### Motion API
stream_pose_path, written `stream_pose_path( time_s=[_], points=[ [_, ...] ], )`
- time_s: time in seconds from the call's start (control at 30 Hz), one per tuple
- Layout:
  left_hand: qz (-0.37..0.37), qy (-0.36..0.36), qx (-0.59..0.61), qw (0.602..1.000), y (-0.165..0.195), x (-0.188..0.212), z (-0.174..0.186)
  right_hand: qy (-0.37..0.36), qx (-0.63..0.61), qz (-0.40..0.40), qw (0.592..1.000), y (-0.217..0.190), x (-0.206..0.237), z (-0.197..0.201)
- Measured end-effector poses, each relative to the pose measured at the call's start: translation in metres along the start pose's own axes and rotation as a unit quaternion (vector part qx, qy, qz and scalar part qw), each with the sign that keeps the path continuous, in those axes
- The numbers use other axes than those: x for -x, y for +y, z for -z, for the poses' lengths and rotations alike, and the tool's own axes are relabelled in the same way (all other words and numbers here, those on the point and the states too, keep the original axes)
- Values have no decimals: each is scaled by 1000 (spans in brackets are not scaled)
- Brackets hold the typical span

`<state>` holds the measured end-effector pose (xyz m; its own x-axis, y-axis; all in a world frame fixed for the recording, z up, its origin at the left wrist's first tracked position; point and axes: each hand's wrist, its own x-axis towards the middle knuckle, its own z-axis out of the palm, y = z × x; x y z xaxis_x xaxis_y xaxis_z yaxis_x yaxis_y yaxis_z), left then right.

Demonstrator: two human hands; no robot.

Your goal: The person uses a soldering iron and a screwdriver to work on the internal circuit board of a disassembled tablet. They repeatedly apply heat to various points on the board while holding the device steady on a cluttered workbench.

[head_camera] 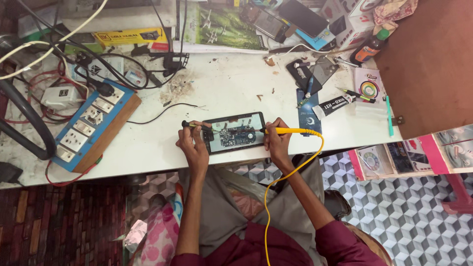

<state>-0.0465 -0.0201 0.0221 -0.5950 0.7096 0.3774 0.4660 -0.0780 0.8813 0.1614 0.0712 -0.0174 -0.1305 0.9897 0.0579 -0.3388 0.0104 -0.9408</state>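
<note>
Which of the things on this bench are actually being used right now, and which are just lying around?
In use:
opened phone
yellow-handled tool in the right hand
dark tool in the left hand

Lying about:
switchboard
black tube
round sticker card
bottle
spare phones

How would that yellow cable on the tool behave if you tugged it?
The yellow cable is probably floppy: it droops in a loose curve from the yellow-handled tool in the right hand to the lap. It looks thin and light, so a tug would likely drag the tool.
</note>
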Motion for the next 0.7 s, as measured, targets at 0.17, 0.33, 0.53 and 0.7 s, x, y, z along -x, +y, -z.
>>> stream_pose_path(
  time_s=[0.17, 0.33, 0.53, 0.7],
  points=[
    [-10, 8, 10, 1000, -7, 3, -11, -6, 17, 4, 1000, 18, -5, 21],
    [40, 6, 61, 997, -7, 12, -17, -7, 17, 18, 1000, 17, 1, 30],
    [-59, 24, 9, 998, -10, 22, -21, -18, 6, 11, 1000, 11, 3, 35],
    [119, -1, 88, 989, -13, 24, -22, -44, 39, 61, 996, 14, 8, 35]
  ],
)
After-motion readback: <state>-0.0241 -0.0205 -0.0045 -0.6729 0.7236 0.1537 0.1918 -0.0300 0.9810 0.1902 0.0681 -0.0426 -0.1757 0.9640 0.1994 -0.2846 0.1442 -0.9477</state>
